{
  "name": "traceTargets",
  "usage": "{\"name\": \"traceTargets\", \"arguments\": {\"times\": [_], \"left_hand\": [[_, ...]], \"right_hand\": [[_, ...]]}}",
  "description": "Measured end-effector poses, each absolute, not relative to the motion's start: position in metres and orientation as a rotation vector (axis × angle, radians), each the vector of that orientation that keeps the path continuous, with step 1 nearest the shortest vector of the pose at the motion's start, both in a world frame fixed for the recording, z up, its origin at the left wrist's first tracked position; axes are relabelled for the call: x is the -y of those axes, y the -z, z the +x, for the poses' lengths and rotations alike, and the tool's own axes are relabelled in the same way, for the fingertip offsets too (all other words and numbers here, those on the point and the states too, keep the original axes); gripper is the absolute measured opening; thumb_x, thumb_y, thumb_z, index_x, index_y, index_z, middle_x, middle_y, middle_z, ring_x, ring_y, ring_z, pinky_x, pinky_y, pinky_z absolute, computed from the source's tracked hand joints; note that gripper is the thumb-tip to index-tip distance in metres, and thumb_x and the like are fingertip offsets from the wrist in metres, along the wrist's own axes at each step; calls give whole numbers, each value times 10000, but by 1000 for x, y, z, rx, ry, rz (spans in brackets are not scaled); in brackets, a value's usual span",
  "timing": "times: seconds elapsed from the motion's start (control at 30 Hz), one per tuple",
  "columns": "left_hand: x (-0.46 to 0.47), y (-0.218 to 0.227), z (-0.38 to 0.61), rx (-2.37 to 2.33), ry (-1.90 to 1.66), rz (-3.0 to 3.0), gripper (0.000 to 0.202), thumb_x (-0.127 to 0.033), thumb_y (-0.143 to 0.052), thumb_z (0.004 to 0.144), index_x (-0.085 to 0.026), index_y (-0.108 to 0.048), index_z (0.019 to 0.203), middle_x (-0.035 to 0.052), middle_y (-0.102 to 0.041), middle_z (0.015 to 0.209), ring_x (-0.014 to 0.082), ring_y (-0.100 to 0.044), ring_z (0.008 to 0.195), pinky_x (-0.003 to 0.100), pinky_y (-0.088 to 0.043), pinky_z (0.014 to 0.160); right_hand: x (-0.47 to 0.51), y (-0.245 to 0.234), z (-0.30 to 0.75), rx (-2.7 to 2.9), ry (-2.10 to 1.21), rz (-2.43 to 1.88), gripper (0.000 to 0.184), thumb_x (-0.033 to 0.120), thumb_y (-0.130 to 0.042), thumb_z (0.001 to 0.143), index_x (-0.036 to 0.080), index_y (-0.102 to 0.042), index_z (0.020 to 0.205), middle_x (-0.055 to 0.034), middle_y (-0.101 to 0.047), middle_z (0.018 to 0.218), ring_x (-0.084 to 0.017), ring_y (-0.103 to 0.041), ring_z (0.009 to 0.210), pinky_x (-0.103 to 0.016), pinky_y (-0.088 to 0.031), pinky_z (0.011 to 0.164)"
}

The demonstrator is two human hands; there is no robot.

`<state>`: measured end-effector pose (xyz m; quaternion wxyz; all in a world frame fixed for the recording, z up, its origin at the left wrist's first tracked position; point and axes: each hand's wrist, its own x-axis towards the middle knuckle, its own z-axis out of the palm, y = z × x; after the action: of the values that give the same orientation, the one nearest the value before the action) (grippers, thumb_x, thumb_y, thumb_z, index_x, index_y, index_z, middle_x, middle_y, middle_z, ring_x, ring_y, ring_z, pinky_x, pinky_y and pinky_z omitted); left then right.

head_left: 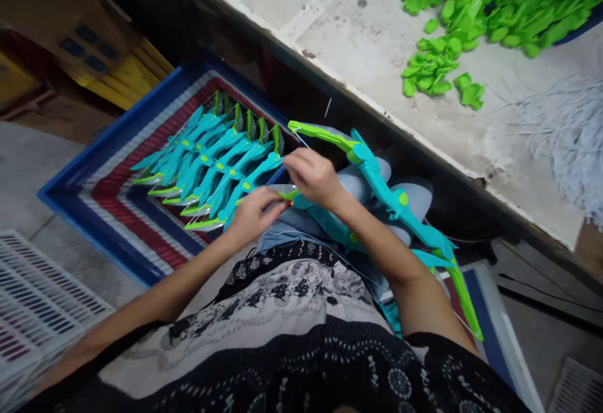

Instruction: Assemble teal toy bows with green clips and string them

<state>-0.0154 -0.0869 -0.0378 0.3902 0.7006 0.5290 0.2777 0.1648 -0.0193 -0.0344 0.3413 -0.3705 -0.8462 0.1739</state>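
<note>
A turquoise toy bow (325,219) with a bright green tip lies across my lap, partly hidden under my right forearm. My left hand (257,212) is closed, thumb and fingers pinching at that bow's green end. Just above and to the right, my right hand (313,174) has its fingers pinched together; whatever is in them is hidden. Beyond my right forearm rests another toy bow, a turquoise and green one (377,177), with a thin white string running from its upper tip behind the hand.
At left, a blue-rimmed tray (106,121) with striped lining holds a row of several toy bows (207,159). The worktable (339,17) carries a heap of green plastic pieces (513,5) and a bundle of white strings (572,130). A white plastic crate (42,300) stands lower left.
</note>
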Motion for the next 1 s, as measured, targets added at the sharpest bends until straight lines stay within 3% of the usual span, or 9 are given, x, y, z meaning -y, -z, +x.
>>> {"name": "traceTargets", "arguments": {"times": [0.13,0.3,0.37,0.47,0.6,0.7,0.8,0.87,1.0], "left_hand": [[148,83,-27,-1330,-305,1967,210,-328,-581,841,-199,-671,980,111,-645,1048,244,-584,975,364,-461,865],[149,91,-25,-1362,-343,1858,225,-332,-534,844,-209,-604,670,81,-612,763,219,-571,807,349,-452,787],[138,75,-25,-1283,-462,1567,213,-343,-571,798,-205,-585,636,84,-636,829,223,-580,854,364,-448,823],[124,42,-18,-1023,-594,892,267,-364,-566,758,-190,-501,566,97,-663,927,233,-602,907,415,-461,864],[120,9,12,-685,-613,387,407,-424,-612,705,-194,-342,504,13,-496,571,168,-539,587,445,-504,728],[123,6,31,-631,-658,364,388,-483,-691,680,-181,-490,543,-3,-476,572,125,-487,535,356,-482,620],[126,14,37,-722,-642,434,257,-381,-779,649,-170,-675,752,13,-569,610,130,-547,583,292,-448,580],[127,16,33,-805,-596,464,292,-339,-791,650,-159,-704,864,19,-598,597,137,-573,575,273,-436,548],[118,12,11,-981,-733,493,282,-368,-802,625,-144,-671,735,10,-589,537,119,-552,504,232,-397,472]], "right_hand": [[40,67,133,2623,-430,-1025,325,299,-567,875,115,-577,1142,-172,-590,1105,-284,-513,1024,-451,-410,914],[43,82,128,2731,-411,-1243,401,286,-668,804,122,-584,1160,-157,-606,1032,-287,-523,1011,-517,-281,1026],[38,81,136,2650,-573,-1253,410,311,-667,812,162,-585,1185,-125,-613,1044,-258,-541,989,-510,-285,1026],[29,83,149,2391,-1000,-1175,457,359,-695,786,162,-599,1188,-79,-632,1007,-197,-570,905,-395,-398,923],[25,88,162,1975,-1482,-1063,489,385,-741,708,132,-638,1114,-19,-643,894,-144,-570,813,-276,-451,773],[28,89,168,1750,-1699,-1000,498,377,-753,675,133,-638,1093,3,-631,830,-129,-571,778,-265,-473,742],[30,86,173,1521,-1882,-976,516,373,-775,643,152,-628,1086,17,-616,792,-119,-577,738,-247,-504,671],[31,84,177,1407,-1967,-963,526,362,-790,624,163,-625,1082,26,-608,772,-111,-576,712,-235,-515,635],[31,81,182,1322,-1982,-991,508,334,-800,609,163,-637,1059,24,-624,766,-110,-583,707,-235,-523,639]]}}
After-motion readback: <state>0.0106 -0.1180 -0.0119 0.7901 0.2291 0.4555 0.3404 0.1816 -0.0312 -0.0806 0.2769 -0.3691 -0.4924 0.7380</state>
